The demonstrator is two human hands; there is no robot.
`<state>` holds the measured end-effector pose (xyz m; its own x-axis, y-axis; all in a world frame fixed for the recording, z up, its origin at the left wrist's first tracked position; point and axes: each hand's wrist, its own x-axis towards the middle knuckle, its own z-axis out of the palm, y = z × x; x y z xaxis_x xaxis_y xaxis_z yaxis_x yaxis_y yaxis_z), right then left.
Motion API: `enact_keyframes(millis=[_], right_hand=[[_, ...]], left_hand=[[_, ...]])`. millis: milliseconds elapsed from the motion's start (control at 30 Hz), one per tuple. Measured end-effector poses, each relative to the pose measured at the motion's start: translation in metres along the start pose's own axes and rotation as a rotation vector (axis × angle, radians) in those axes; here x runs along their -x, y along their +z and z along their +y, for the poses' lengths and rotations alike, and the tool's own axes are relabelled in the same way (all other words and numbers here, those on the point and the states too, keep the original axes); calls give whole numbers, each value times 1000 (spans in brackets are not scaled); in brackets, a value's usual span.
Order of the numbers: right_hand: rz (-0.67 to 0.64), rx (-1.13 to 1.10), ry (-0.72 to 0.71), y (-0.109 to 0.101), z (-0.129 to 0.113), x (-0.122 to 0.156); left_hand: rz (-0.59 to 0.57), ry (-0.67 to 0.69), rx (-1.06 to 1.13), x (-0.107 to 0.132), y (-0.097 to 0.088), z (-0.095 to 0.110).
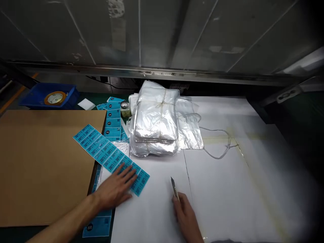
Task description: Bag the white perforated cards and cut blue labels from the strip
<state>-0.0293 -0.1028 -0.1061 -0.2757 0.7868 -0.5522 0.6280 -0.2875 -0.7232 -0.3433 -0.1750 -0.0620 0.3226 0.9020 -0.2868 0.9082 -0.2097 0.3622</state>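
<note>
My left hand (116, 187) lies with spread fingers on a long strip of blue printed labels (101, 148). That strip slants from the cardboard down onto the white sheet (157, 202). In my right hand (186, 214) is a utility knife (174, 188), its blade pointing up and away from me, just left of a cut line in the white sheet. Beyond both hands sits a stack of clear plastic bags (157, 118) tied with string. More blue labels (112, 118) lie left of the stack, and another blue label sheet (97, 226) shows below my left forearm.
Flat brown cardboard (48, 162) covers the left side. At the back left, a blue bin (32, 98) holds a roll of tape (55, 98). A small jar (125, 109) stands beside the bags. A loop of string (220, 157) lies to their right. A metal panel (157, 33) overhangs the back.
</note>
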Motion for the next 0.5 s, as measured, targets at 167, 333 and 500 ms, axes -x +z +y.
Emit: enact_keyframes(millis=[167,333,500], right_hand=[[-129,-102,45,-9,-13,-11],[-179,45,-99,4,-28,-17],[-171,195,-170,0,-18,-16]], left_hand=[[-172,64,260,-12,-5,55],[-186,131,371,-31,-4,86],[-60,160,243,-51,25,104]])
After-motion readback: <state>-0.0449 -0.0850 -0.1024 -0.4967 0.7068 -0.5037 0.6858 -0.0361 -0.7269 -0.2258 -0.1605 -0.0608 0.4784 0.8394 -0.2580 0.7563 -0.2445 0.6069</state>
